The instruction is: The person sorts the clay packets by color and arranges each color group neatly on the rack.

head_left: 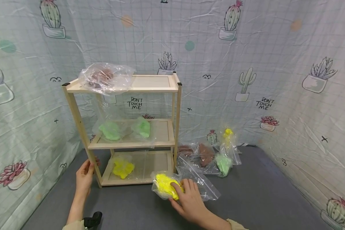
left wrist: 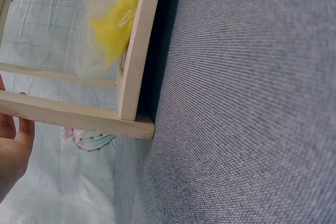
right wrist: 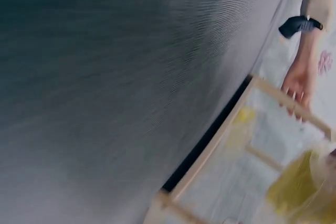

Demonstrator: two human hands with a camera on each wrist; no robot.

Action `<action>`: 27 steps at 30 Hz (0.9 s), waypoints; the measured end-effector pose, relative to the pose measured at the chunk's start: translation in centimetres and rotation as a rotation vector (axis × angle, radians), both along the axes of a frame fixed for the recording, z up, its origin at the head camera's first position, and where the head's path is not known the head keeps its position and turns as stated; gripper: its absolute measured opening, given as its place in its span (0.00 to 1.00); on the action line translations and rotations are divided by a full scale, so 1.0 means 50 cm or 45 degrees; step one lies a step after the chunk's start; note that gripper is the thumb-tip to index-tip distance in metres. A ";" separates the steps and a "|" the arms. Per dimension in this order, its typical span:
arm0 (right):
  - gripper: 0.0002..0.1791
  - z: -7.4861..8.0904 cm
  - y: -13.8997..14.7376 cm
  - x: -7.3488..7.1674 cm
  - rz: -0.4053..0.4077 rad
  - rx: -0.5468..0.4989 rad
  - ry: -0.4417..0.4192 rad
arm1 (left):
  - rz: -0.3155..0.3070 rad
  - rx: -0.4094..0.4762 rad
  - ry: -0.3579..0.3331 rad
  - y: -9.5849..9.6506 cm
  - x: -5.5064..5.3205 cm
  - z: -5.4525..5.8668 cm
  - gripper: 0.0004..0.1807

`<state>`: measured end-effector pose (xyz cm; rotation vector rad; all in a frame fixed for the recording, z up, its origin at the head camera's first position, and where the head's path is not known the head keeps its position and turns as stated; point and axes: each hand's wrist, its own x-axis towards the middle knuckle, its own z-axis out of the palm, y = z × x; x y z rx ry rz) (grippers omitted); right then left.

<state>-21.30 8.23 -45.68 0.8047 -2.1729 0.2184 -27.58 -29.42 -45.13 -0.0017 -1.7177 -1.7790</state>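
Observation:
A three-tier wooden shelf [head_left: 155, 83] stands on the grey cloth. Low on its front left post [left wrist: 79, 117], my left hand [head_left: 84, 176] grips the wood between thumb and fingers. My right hand [head_left: 192, 202] holds a clear plastic bag with a bright yellow lump [head_left: 163, 184] in front of the shelf's lower right corner. That bag looks blurred at the lower right of the right wrist view. Another bagged yellow lump [head_left: 123, 168] lies on the bottom tier. On the middle tier sit two bagged green lumps, one left [head_left: 110, 130] and one right [head_left: 143, 127].
A bag with a brown lump [head_left: 102, 75] rests on the top tier, at the left. Right of the shelf lie more clear bags with brown [head_left: 206, 155], green [head_left: 223, 164] and yellow [head_left: 227, 133] contents. Cactus-printed curtains [head_left: 207, 57] enclose the back and sides.

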 end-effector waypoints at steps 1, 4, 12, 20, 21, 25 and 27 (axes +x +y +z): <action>0.21 0.001 -0.016 -0.002 -0.014 -0.009 0.011 | 0.002 -0.003 0.001 0.000 0.000 0.001 0.16; 0.21 0.002 -0.066 -0.009 -0.061 -0.037 0.048 | 0.008 -0.002 -0.005 -0.001 0.001 0.002 0.16; 0.18 0.001 -0.181 -0.041 -0.189 -0.078 0.067 | -0.014 0.011 0.003 0.003 0.004 0.004 0.16; 0.17 -0.003 -0.253 -0.104 -0.334 -0.140 -0.035 | -0.032 0.013 0.042 0.005 0.003 0.001 0.15; 0.16 -0.006 -0.260 -0.112 -0.349 -0.150 -0.036 | -0.028 0.011 0.035 0.005 0.003 0.001 0.16; 0.16 -0.017 -0.286 -0.140 -0.416 -0.166 -0.064 | -0.009 0.002 0.005 0.004 0.003 0.002 0.18; 0.16 -0.021 -0.300 -0.150 -0.446 -0.168 -0.098 | -0.006 -0.004 -0.002 0.003 0.003 0.002 0.18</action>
